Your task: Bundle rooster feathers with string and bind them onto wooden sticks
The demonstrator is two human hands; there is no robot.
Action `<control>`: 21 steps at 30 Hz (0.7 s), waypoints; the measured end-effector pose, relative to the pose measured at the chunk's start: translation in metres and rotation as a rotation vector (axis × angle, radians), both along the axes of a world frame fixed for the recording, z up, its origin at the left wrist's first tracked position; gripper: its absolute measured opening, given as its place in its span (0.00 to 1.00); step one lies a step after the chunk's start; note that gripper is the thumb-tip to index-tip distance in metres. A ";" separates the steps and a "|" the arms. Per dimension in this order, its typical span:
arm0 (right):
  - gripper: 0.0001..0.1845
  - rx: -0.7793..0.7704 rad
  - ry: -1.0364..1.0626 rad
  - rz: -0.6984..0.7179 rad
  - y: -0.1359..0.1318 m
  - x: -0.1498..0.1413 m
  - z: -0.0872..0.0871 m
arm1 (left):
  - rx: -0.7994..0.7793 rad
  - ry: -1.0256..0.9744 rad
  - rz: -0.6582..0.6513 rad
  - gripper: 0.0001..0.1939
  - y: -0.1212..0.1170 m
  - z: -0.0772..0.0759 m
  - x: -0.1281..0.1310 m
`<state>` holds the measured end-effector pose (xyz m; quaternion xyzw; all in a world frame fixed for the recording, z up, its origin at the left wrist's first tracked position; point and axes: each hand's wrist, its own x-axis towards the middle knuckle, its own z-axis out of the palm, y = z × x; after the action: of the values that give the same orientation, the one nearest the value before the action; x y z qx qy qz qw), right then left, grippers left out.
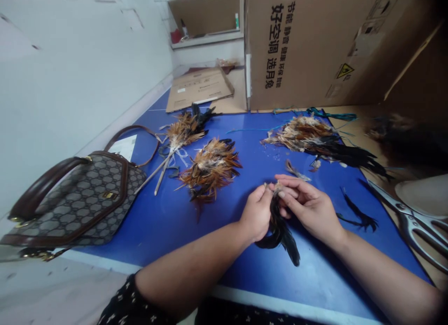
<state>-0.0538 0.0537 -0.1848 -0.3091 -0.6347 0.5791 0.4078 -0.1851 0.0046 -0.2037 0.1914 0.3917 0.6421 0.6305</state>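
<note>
Between my two hands, above the front of the blue table, is a small bunch of black feathers. Its pale quill ends point up and away, and the dark tips hang down toward me. My left hand is closed around the bunch near the quills. My right hand pinches at the same end with thumb and fingers; what exactly lies between them is partly hidden. Just beyond my hands lies a loose small feather. A pile of brown feathers rests left of them, and a brown and black feather pile lies further back right.
A patterned handbag stands at the left. Behind the brown pile lies a feather bundle on sticks. Scissors lie at the right edge, near a stray black feather. A large cardboard box blocks the back; teal string lies before it.
</note>
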 end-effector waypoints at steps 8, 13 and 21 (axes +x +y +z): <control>0.17 0.281 -0.123 -0.161 0.009 0.012 -0.008 | -0.030 0.087 -0.090 0.25 -0.003 0.006 -0.002; 0.10 0.452 -0.215 -0.183 0.013 0.017 -0.003 | -0.006 0.174 -0.121 0.24 -0.004 0.003 -0.001; 0.09 0.443 -0.171 -0.105 0.011 0.014 -0.003 | 0.097 0.245 -0.238 0.25 -0.005 -0.001 -0.006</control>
<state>-0.0399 0.0646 -0.1877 -0.2925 -0.7613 0.3757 0.4401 -0.1910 -0.0009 -0.2044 0.3436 0.4087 0.5528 0.6397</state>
